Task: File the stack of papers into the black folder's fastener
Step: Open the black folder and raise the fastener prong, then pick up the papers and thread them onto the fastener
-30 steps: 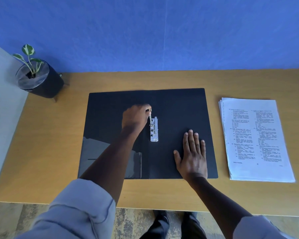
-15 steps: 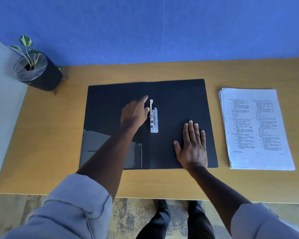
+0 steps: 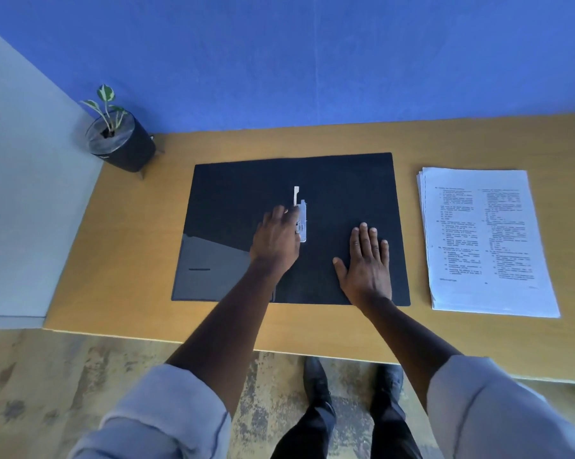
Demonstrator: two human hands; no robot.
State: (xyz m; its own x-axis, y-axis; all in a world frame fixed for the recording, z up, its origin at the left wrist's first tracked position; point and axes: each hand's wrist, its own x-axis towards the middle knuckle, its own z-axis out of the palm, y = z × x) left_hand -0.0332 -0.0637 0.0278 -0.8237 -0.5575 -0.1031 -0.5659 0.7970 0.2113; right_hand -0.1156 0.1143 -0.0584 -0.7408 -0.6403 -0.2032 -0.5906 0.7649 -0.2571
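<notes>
Both my hands rest on the open black folder (image 3: 345, 180) at frame centre. My left hand (image 3: 274, 240) has slid down from the fastener (image 3: 301, 215)'s raised prong to its lower clasp, fingers loose, gripping nothing; opening seems half done. My right hand (image 3: 367, 263) lies flat, empty. The fastener's long axis points up-frame. The stack of papers (image 3: 484, 240) waits at right.

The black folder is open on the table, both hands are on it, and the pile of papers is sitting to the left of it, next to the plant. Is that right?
Not quite. The head view shows the stack of papers lying to the right of the open black folder, far from the potted plant at the table's left back corner. The left hand and right hand are on the folder.
</notes>
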